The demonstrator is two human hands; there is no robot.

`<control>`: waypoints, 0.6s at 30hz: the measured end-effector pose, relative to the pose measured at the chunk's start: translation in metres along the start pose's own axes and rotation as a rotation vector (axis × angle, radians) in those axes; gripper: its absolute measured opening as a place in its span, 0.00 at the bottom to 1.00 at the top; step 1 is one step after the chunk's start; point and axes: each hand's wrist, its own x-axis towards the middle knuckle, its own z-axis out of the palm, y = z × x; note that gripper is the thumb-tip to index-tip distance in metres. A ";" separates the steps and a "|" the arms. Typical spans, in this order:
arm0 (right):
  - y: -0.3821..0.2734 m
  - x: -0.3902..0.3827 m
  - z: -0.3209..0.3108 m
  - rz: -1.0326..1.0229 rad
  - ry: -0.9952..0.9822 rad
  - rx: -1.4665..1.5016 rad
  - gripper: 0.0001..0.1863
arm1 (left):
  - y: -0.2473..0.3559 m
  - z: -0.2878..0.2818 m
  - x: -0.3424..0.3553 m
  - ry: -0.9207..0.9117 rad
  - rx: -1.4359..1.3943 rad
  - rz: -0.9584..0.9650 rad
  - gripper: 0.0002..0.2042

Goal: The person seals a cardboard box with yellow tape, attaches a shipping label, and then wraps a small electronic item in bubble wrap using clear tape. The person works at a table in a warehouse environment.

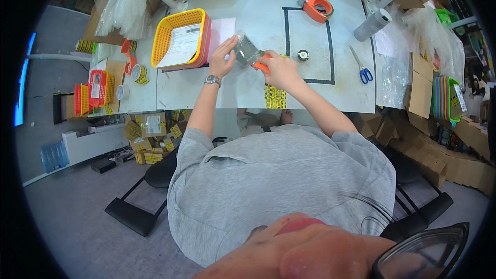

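My left hand (222, 58), with a watch on its wrist, has its fingers along the side of a clear, shiny plastic package (246, 47), steadying it above the table. Closed around an orange object (261, 67), my right hand (281, 72) meets the package's right side; the fingers cover most of that object, so its kind is unclear. A yellow-and-black patterned strip (275, 96) lies below my right hand, reaching the table's front edge. To the right is a small round dark item (303, 55) with a light top.
Yellow and red baskets (155, 46) holding papers stand left. Beyond the black taped outline sits an orange tape dispenser (316, 9). Blue-handled scissors (365, 74) and a grey bottle (372, 25) are at right. More tape rolls (138, 74) lie far left.
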 end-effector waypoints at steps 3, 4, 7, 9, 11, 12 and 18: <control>-0.002 0.029 0.007 -0.004 -0.145 -0.135 0.21 | 0.006 0.018 0.003 0.074 0.021 -0.094 0.13; -0.006 0.042 0.010 -0.003 -0.192 -0.194 0.20 | 0.005 0.023 0.004 0.098 0.039 -0.096 0.13; -0.024 0.073 0.020 -0.088 -0.471 -0.448 0.19 | -0.002 0.029 0.007 0.173 0.112 -0.167 0.15; -0.033 0.068 0.024 -0.188 -0.646 -0.557 0.19 | -0.008 0.020 0.006 0.228 0.218 -0.309 0.17; -0.035 0.051 0.018 -0.254 -0.800 -0.658 0.19 | -0.009 0.009 0.001 -0.056 0.271 -0.489 0.21; -0.027 0.054 0.005 -0.209 -0.716 -0.554 0.20 | -0.005 0.010 -0.005 -0.149 0.290 -0.550 0.22; 0.032 0.010 -0.090 0.046 -0.500 0.098 0.24 | 0.017 0.032 -0.029 -0.069 0.485 -0.166 0.25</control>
